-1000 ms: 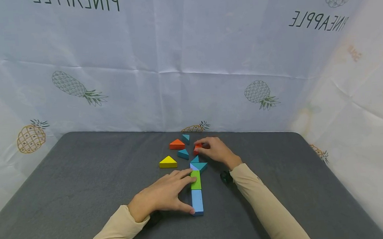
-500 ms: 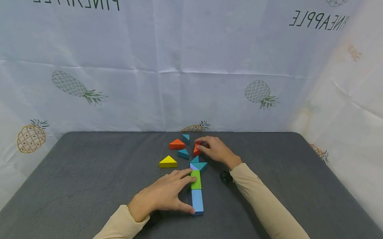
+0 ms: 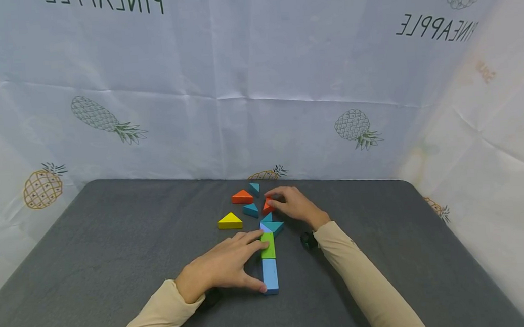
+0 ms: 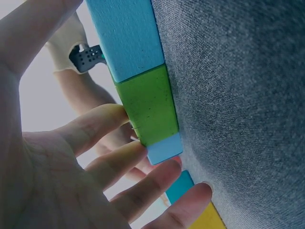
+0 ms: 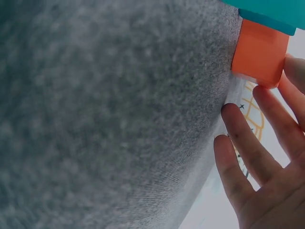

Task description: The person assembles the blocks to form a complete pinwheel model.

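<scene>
A row of toy blocks runs away from the near side of the table: a light blue block (image 3: 270, 275), a green block (image 3: 268, 249), then a light blue-violet piece (image 3: 264, 228) beside a teal triangular block (image 3: 274, 226). A small teal triangular block (image 3: 267, 217) follows. My left hand (image 3: 223, 263) rests along the row's left side, thumb by the light blue block, extended fingertips against the green one (image 4: 147, 107). At the far end my right hand (image 3: 298, 205) pinches a red triangular block (image 3: 267, 206) between thumb and fingers, close behind the teal piece.
Left of the row lie a yellow triangular block (image 3: 230, 222), a teal one (image 3: 250, 211) and another red one (image 3: 242, 198). A further teal piece (image 3: 254, 189) sits near the back edge of the dark grey table (image 3: 112, 245). A pineapple-print curtain (image 3: 241, 129) hangs behind.
The red block under my right fingers has turned and shifted slightly left, toward the line of the row. My left hand and the other blocks have stayed in place.
</scene>
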### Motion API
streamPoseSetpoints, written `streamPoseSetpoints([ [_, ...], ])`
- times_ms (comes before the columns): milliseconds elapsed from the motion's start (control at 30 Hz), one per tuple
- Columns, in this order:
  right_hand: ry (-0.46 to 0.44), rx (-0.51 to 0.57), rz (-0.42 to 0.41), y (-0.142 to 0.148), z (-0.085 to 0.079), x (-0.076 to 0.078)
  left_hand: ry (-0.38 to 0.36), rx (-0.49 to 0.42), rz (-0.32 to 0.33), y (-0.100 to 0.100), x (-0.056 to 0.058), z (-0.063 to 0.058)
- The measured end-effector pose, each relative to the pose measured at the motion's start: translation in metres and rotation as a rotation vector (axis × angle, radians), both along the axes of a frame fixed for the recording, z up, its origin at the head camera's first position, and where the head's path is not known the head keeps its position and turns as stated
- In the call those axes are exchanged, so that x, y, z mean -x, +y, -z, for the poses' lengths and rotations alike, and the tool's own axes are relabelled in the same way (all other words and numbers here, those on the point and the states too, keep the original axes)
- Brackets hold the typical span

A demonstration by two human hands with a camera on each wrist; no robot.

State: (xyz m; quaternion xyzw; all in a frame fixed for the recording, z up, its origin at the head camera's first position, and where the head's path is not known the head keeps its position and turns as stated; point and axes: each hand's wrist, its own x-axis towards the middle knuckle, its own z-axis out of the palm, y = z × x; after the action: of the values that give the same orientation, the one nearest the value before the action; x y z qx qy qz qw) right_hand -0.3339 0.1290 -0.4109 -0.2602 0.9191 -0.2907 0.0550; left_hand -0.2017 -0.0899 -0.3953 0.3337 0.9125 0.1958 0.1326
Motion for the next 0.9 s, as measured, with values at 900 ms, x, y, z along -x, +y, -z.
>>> streamPoseSetpoints([
  [900, -0.142, 0.095, -0.018, -0.0018, -0.0031, -0.0058, -0.007, 0.009, -0.005, 0.0002, -0.0006, -0.001],
])
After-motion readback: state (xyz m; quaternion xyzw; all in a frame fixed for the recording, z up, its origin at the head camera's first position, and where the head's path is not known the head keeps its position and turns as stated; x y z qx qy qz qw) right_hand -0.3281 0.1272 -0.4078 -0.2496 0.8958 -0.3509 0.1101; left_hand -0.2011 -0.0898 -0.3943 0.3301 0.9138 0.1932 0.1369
